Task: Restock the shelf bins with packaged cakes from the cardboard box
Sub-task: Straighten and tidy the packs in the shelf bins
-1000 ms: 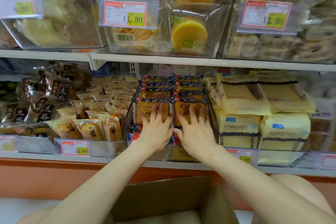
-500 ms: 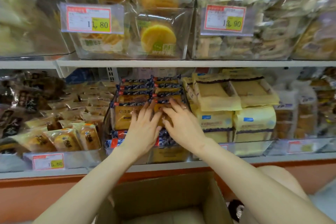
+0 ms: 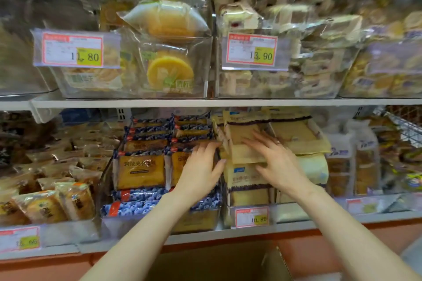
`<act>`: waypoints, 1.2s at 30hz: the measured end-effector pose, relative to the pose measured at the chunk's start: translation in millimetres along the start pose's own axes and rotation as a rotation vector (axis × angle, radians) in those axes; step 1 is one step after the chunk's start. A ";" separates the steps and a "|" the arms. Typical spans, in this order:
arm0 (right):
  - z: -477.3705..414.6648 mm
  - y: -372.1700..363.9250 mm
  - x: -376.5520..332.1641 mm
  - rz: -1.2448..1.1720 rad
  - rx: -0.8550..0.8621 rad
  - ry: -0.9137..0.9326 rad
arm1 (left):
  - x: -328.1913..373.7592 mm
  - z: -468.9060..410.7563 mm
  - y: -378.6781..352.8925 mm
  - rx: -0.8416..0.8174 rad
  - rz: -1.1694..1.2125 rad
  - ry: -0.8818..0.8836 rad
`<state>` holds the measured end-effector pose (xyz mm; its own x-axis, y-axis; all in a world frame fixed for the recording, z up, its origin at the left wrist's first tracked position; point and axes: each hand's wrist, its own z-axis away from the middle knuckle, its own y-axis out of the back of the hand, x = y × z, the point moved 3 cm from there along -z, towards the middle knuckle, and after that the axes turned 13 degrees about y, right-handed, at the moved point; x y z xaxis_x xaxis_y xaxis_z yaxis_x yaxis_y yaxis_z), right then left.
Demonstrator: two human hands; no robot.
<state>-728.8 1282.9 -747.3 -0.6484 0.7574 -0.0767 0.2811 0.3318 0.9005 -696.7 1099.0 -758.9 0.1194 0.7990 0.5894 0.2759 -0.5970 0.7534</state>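
Observation:
On the lower shelf a clear bin (image 3: 127, 223) holds stacked cakes in blue-edged wrappers (image 3: 141, 172). To its right lie pale yellow cake packs (image 3: 294, 137) in a pile. My left hand (image 3: 201, 169) rests flat, fingers apart, on the right column of the blue-wrapped cakes, at the boundary with the yellow packs. My right hand (image 3: 274, 159) lies spread on the front yellow pack (image 3: 244, 155), pressing it without a clear grip. The open cardboard box (image 3: 219, 262) sits below, between my forearms; its contents are hidden.
Small wrapped cakes (image 3: 57, 203) fill the bin to the left. The upper shelf (image 3: 205, 102) carries clear bins of round yellow cakes (image 3: 170, 70) and white slices (image 3: 274, 75), with price tags. A wire basket (image 3: 402, 125) hangs at the far right.
Both hands have shifted right from the blue-wrapped cakes: the right hand now lies on the yellow packs, the left on the right blue column. The view also panned right and closer.

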 end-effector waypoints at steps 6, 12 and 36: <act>0.1 -2.7 7.3 0.105 0.136 0.124 | 6.9 -16.8 -18.6 -0.108 0.097 0.091; 7.6 -6.1 17.0 0.200 0.262 0.187 | 14.4 -28.0 -26.9 -0.149 0.190 0.190; -8.9 -7.1 17.5 0.235 0.398 0.240 | 11.3 -30.1 -12.2 -0.312 0.315 0.055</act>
<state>-748.4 1288.8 -751.2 -0.6660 0.7026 0.2505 0.6556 0.3912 0.6458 -727.4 1113.1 -752.7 0.0979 0.5745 0.8126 -0.0678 -0.8108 0.5814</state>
